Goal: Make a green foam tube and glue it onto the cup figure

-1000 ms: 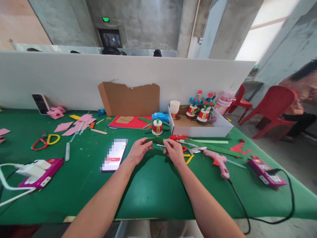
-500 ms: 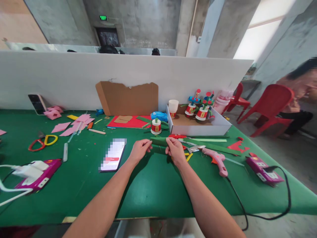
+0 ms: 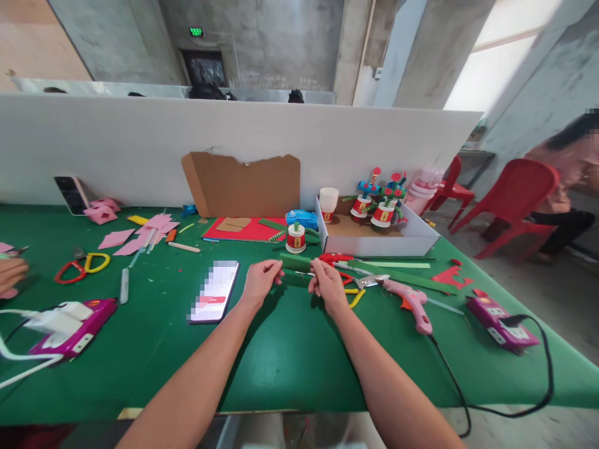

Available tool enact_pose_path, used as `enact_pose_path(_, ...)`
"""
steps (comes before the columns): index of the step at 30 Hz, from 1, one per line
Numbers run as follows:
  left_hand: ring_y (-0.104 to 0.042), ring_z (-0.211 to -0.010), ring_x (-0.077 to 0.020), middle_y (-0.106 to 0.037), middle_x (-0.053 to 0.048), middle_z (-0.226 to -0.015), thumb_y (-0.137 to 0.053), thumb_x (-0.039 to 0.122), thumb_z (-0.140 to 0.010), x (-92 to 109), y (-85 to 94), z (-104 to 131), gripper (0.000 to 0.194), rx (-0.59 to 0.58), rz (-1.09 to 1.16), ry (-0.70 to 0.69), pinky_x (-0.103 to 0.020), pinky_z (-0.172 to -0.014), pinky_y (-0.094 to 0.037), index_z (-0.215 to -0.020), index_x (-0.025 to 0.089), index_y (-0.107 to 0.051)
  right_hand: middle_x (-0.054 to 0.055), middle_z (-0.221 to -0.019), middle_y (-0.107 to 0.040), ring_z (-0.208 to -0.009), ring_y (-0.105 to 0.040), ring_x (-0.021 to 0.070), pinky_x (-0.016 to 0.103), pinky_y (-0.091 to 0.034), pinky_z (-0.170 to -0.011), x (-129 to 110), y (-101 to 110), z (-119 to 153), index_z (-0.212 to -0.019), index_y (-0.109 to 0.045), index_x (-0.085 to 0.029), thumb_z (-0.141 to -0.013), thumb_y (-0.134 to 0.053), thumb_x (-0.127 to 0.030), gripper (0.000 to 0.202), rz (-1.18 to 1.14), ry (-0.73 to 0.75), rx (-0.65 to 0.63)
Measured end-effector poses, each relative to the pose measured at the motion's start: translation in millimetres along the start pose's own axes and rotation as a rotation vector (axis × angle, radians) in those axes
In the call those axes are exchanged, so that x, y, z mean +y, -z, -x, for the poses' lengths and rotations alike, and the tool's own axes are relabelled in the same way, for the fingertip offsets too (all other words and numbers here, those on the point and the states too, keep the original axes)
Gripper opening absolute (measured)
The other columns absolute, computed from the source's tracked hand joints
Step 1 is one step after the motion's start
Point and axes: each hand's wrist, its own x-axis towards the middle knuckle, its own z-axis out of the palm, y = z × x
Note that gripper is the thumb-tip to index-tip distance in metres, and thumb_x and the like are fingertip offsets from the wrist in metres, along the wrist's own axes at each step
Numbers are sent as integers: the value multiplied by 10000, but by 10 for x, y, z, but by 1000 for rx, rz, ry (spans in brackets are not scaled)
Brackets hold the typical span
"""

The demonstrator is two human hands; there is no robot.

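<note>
A short dark green paper strip point(image 3: 296, 263) is stretched between my two hands above the table. My left hand point(image 3: 262, 282) pinches its left end, and my right hand point(image 3: 329, 284) grips the right end between thumb and fingers. Just beyond the strip stands a red and white paper-cup figure point(image 3: 296, 238) with striped green arms. Scissors with yellow handles point(image 3: 358, 295) lie close to my right hand, and a pink glue gun point(image 3: 412, 303) rests farther right. Left of my left hand lies a phone point(image 3: 215, 292) with its screen lit.
A white box point(image 3: 379, 245) holds cups and finished figures. Red paper point(image 3: 262, 231), pink paper scraps point(image 3: 154, 232), red-and-yellow scissors point(image 3: 84, 267) and power strips point(image 3: 500, 321) lie around. Another person's hand point(image 3: 12, 274) is at the left edge. Long green strips point(image 3: 407, 277) lie right.
The green strip and both hands have shifted slightly left, and the strip now looks more curled. Another person's hand has come in at the left edge.
</note>
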Motion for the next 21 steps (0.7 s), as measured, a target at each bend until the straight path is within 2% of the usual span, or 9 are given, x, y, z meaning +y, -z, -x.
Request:
enact_pose_path(4, -483, -458, -91, -583, 7, -549, -605, 442, -722, 15, 2, 6, 311, 17, -13, -25, -225, -508, -375, -594, 158, -617, -57, -357, -444, -353, -401, 89, 216, -308, -419, -22, 23, 32, -590, -495, -209, -754, -549, -545, 377, 235, 166, -28)
enact_pose_path(7, -493, -464, -97, -600, -2, -569, -638, 464, -683, 10, -10, 6, 319, -14, 72, 30, -233, -509, -393, -632, 149, -633, -64, -347, -403, -354, -379, 85, 222, -310, -431, -10, 19, 45, -493, -418, -211, -724, -599, -519, 426, 333, 202, 16)
enact_pose_path(11, -499, -471, -98, -621, -11, -599, -669, 485, -644, 1, -17, -1, 347, -69, 145, 88, -240, -519, -410, -670, 140, -645, -77, -352, -370, -331, -362, 84, 221, -261, -387, 28, 10, 22, -513, -407, -218, -719, -594, -525, 415, 275, 190, 43)
enact_pose_path(14, -505, -487, -98, -624, -5, -599, -679, 469, -640, 11, -20, 3, 326, -87, 122, 72, -238, -534, -410, -653, 145, -643, -86, -365, -347, -327, -366, 81, 215, -245, -376, 39, 8, 0, -536, -420, -216, -713, -589, -534, 401, 226, 183, 63)
enact_pose_path(18, -494, -494, -97, -610, 7, -564, -668, 425, -657, 36, -32, 24, 279, -42, 13, -13, -225, -520, -372, -615, 151, -640, -81, -461, -448, -339, -377, 71, 208, -249, -368, 25, 11, -12, -673, -507, -204, -679, -613, -535, 348, 124, 152, 49)
enact_pose_path(21, -468, -466, -89, -573, 20, -524, -675, 416, -649, 56, -31, 38, 271, -83, 12, -4, -220, -486, -345, -598, 155, -622, -77, -473, -453, -346, -394, 71, 205, -255, -368, 17, 34, -24, -641, -484, -204, -660, -634, -515, 346, 132, 148, 16)
